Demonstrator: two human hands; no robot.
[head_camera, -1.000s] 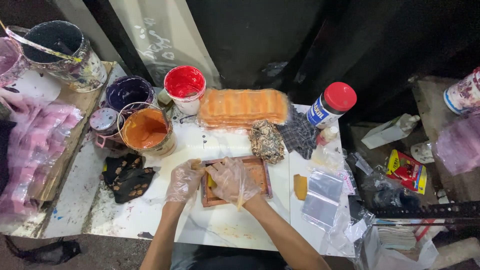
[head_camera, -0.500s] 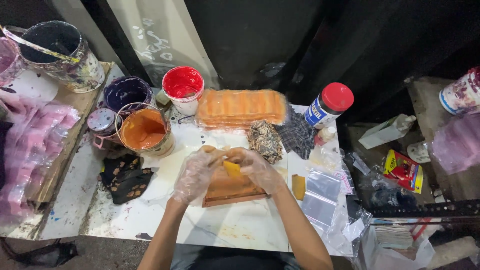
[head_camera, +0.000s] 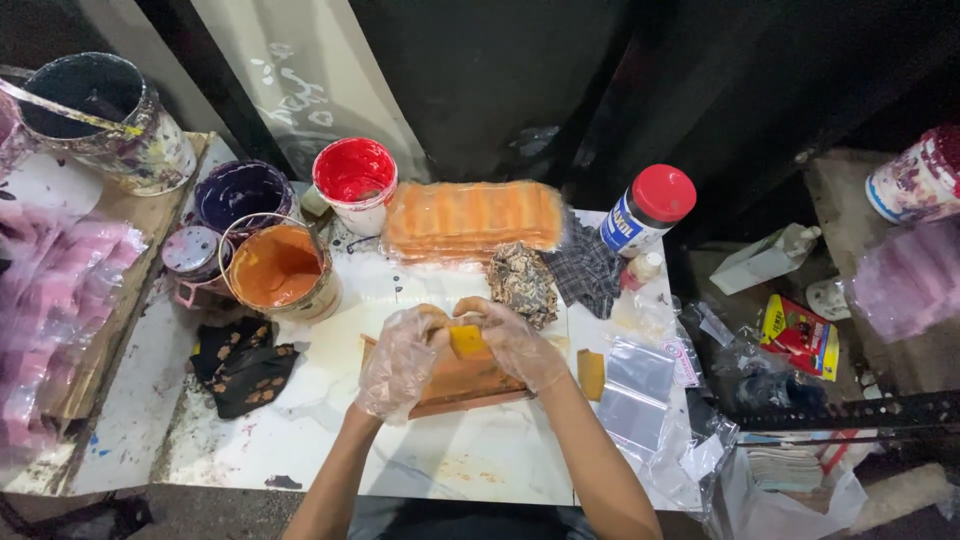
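Orange block (head_camera: 467, 341), red-lidded jar (head_camera: 647, 209), orange paint tub (head_camera: 278, 268)

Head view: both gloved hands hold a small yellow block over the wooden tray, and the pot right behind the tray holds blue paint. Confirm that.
Not quite. The head view shows the pot behind the tray holds orange paint, not blue. The rest stands: the gloved left hand and right hand hold the small yellow block over the tray.

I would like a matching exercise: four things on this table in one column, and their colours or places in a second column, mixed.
1. paint bucket behind the tray
2. jar lid
3. small block in the hands
4. spotted cloth

a. yellow-orange, held over the wooden tray
b. black, left of the tray
c. full of red paint
d. red, on a white jar

Pairs: 1-c, 2-d, 3-a, 4-b
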